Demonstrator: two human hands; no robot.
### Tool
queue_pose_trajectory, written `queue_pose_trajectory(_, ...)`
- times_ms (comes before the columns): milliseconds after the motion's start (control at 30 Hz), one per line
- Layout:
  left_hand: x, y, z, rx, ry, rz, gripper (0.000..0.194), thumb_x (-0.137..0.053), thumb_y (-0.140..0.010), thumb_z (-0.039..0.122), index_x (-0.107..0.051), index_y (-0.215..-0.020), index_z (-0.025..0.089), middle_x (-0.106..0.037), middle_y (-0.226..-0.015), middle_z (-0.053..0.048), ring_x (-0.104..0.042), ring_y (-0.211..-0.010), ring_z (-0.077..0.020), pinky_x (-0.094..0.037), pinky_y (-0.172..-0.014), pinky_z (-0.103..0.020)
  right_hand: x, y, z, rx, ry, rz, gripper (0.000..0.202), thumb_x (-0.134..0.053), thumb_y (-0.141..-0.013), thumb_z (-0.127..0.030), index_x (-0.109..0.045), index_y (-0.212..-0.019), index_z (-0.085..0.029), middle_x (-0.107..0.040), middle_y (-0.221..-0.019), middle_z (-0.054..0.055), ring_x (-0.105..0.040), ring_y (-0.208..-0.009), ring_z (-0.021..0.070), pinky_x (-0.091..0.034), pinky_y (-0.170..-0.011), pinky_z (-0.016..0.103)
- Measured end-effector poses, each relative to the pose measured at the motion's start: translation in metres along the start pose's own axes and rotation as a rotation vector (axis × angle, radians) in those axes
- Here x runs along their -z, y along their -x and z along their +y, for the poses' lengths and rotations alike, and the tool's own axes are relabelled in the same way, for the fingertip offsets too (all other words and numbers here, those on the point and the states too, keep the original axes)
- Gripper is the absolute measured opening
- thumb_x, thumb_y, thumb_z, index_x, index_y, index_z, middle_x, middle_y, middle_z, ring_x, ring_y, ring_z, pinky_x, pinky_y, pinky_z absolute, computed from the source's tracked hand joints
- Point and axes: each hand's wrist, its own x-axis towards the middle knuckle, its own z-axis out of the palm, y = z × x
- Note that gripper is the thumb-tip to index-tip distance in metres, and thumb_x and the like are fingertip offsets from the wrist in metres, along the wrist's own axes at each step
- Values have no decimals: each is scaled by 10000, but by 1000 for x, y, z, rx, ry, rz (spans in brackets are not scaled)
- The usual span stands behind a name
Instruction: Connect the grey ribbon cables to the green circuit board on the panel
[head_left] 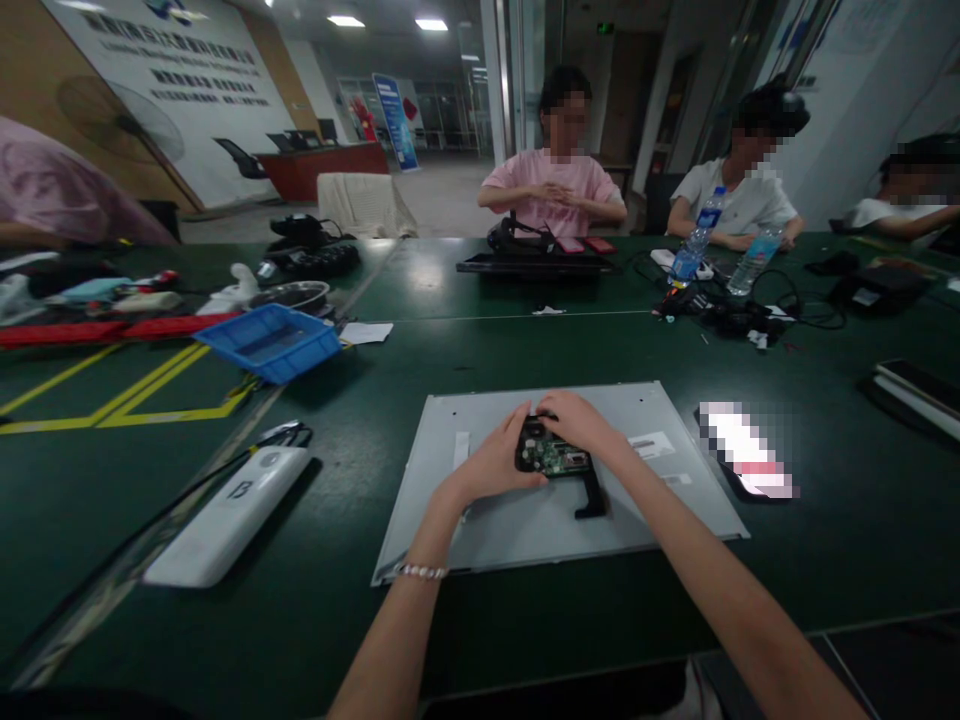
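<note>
A grey metal panel (pixel 517 530) lies flat on the dark green table. Over its middle is a green circuit board (pixel 553 458) in a black frame, with a black hooked piece (pixel 592 495) extending toward the front edge. My left hand (pixel 499 460) grips the board's frame from the left, thumb along the near edge and fingers at the far left corner. My right hand (pixel 581 420) reaches in from the right, its curled fingers closed on the frame's far edge. White labels show on the panel.
A white power bank (pixel 229 520) with a cable lies left, a blue basket (pixel 274 345) behind it. A lit phone (pixel 746 450) sits right of the panel. Water bottles (pixel 697 235), cables and a black flat device (pixel 536 265) stand farther back. People sit across the table.
</note>
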Motion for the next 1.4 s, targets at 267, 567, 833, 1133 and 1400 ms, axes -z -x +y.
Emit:
queue_pose_trajectory(267, 3, 1, 4, 25, 5, -19, 1102, -717, -641, 398, -5, -1459, 202, -143, -1513, -145, -209, -1368, -330, -223, -1118, -486, 26, 23, 7, -79, 4, 24, 284, -542, -846, -228, -619, -1112, -166, -605, -1117, 96, -549, -1048, 196, -412, -914, 299)
queue_pose_trajectory(567, 9, 3, 10, 36, -10, -42, 1077, -693, -663, 385, 2, -1460, 177, -175, -1506, -152, -222, -1366, -322, -208, -1125, -473, 47, 105, 59, -307, -137, 54, 289, -543, -827, -244, -638, -1096, -198, -608, -1114, 96, -573, -1017, 222, -436, -914, 385)
queue_pose_trajectory(833, 4, 2, 7, 60, -97, -29, 967, -622, -757, 497, -44, -1464, 177, -144, -1518, -147, -203, -1374, -311, -230, -1115, -461, 29, 124, 59, -401, -330, 95, 236, -607, -777, -243, -654, -1001, -184, -576, -1071, 95, -606, -904, 177, -505, -807, 320)
queue_pose_trajectory(1133, -5, -28, 8, 138, -427, 203, 323, -409, -925, 269, -530, -1224, 247, -527, -1311, -53, -469, -1206, -232, -224, -1076, -481, 28, 123, 49, -292, -366, 98, 155, -549, -800, -148, -635, -921, -191, -615, -967, 52, -609, -872, 158, -496, -801, 302)
queue_pose_trajectory(1400, -3, -54, 11, 121, -620, 95, 244, -472, -864, 132, -681, -978, 188, -690, -997, -92, -611, -968, -213, -381, -923, -355, 28, 121, 45, -278, -330, 64, 215, -533, -823, -164, -643, -1005, -201, -608, -1018, 57, -604, -863, 156, -487, -786, 312)
